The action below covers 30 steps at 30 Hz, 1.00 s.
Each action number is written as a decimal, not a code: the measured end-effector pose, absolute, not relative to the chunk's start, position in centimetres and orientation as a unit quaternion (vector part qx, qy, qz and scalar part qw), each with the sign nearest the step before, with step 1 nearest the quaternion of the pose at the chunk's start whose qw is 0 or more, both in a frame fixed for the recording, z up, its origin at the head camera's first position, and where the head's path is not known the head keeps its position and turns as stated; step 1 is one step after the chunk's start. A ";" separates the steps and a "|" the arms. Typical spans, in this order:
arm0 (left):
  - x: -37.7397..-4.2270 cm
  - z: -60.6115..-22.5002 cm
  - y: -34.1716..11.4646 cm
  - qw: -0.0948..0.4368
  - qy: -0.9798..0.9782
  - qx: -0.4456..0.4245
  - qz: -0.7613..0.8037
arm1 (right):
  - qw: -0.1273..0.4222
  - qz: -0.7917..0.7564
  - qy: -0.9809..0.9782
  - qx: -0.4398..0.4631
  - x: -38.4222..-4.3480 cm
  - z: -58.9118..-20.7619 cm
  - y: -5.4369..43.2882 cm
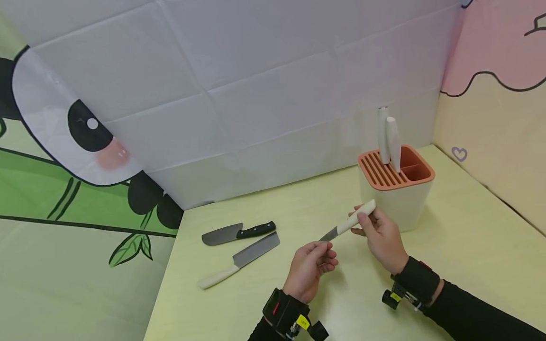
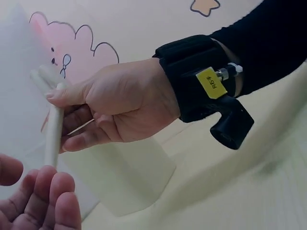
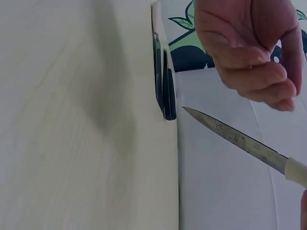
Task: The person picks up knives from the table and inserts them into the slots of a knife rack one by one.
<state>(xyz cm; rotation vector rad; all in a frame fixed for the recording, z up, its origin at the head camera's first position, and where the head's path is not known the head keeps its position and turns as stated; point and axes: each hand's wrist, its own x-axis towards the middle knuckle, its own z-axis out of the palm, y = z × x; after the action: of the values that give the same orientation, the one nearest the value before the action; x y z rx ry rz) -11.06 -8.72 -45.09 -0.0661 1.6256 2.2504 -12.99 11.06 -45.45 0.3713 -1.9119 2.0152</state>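
One slim, white-handled steel knife (image 1: 347, 221) we see pinched by its handle (image 1: 357, 216) in the right hand (image 1: 384, 240), likely to avoid the blade (image 3: 235, 137), near the cream box (image 1: 405, 208) with slotted orange top (image 1: 387, 186), while the relaxed left hand (image 1: 308, 271) holds nothing.

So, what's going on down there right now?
A person's right hand grips a knife by its white handle, in front of the block. The left hand is near the blade, fingers loosely curled, not gripping it. Two white handles stand up out of the block, and a black-handled knife and a white-handled cleaver lie on the table.
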 end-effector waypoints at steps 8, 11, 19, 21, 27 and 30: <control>-11.6 -42.7 -9.7 0.160 0.628 0.035 0.761 | 0.193 0.675 -0.700 0.131 -12.7 -43.4 13.2; -11.9 -42.2 -10.1 0.154 0.645 0.042 0.748 | 0.199 0.665 -0.707 0.133 -12.4 -42.5 13.9; -12.7 -40.9 -9.7 0.096 0.752 0.135 0.638 | 0.241 0.608 -0.743 0.146 -12.0 -39.9 16.0; -13.0 -40.6 -9.5 0.050 0.791 0.186 0.580 | 0.252 0.591 -0.752 0.148 -11.9 -39.2 16.6; -13.7 -39.7 -8.8 -0.108 0.860 0.320 0.383 | 0.269 0.564 -0.765 0.156 -12.0 -36.9 17.6; -14.2 -39.5 -8.4 -0.174 0.868 0.359 0.295 | 0.274 0.555 -0.769 0.158 -12.3 -36.1 18.0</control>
<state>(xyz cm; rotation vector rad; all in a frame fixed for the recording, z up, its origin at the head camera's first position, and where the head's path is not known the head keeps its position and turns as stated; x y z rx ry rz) -14.16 -8.38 -39.47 1.2749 3.0780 1.0472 -12.33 18.01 -36.10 0.4251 -2.0674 1.4936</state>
